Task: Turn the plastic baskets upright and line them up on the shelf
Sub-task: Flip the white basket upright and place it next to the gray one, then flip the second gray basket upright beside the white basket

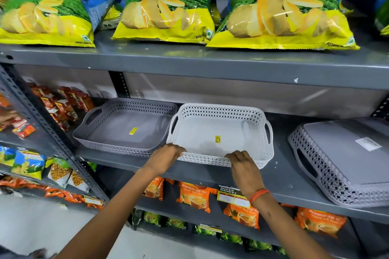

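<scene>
Both hands, left hand (166, 156) and right hand (242, 164), fingers curled over white basket's (221, 132) near rim, upright at shelf (282, 176) front edge. Grey basket (126, 126) upright, touching its left; another grey basket (347, 162) overturned, right.

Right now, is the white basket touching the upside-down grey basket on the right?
Apart. The head view shows bare shelf between the white basket and the upside-down grey basket.

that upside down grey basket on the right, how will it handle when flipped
The upside-down grey basket is probably light, since its walls are perforated thin plastic. Likely fairly stiff: it holds its shape inverted. Its side handle slot should give a secure grip.
</scene>
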{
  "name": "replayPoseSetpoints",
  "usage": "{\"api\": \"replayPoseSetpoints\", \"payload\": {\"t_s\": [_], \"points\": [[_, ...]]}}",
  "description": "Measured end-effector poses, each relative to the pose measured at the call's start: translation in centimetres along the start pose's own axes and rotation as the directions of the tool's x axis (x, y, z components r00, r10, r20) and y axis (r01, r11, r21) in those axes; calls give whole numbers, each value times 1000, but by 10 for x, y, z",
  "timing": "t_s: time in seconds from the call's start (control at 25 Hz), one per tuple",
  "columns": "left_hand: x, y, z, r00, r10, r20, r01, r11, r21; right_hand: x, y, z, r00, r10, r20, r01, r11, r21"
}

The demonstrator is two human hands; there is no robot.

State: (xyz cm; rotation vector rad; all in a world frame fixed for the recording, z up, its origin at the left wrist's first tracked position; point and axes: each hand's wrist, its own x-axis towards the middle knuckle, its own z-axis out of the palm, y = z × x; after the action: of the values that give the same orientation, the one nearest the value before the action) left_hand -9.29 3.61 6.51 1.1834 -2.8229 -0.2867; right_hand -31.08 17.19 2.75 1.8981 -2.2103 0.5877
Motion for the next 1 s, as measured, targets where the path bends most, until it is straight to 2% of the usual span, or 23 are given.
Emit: {"api": "replayPoseSetpoints", "payload": {"t_s": [0.4, 0.52, 0.64, 0.76, 0.8, 0.88, 1.0], "points": [[0, -15, -1, 997, 65, -28, -67, 993, -92, -10, -15, 0, 1000, 7, -15, -6, 1000, 3], [3, 1, -9, 996, 83, -15, -84, 989, -123, -15, -7, -9, 996, 4, -87, -4, 1000, -3], [14, 40, -14, 984, 148, -96, -163, 972, -172, -23, 13, -27, 984, 88, -156, -86, 996, 20], [33, 98, -6, 938, 234, -255, -291, 932, -217, -34, 48, -55, 963, 163, -213, -161, 987, 26], [37, 108, -6, 931, 246, -271, -308, 925, -221, -33, 52, -60, 957, 179, -227, -177, 984, 28], [59, 189, 10, 896, 320, -308, -399, 885, -241, -60, 111, -90, 925, 269, -268, -267, 963, 45], [79, 249, 34, 873, 412, -261, -471, 850, -234, -84, 158, -101, 860, 413, -298, -410, 909, 76]]}}
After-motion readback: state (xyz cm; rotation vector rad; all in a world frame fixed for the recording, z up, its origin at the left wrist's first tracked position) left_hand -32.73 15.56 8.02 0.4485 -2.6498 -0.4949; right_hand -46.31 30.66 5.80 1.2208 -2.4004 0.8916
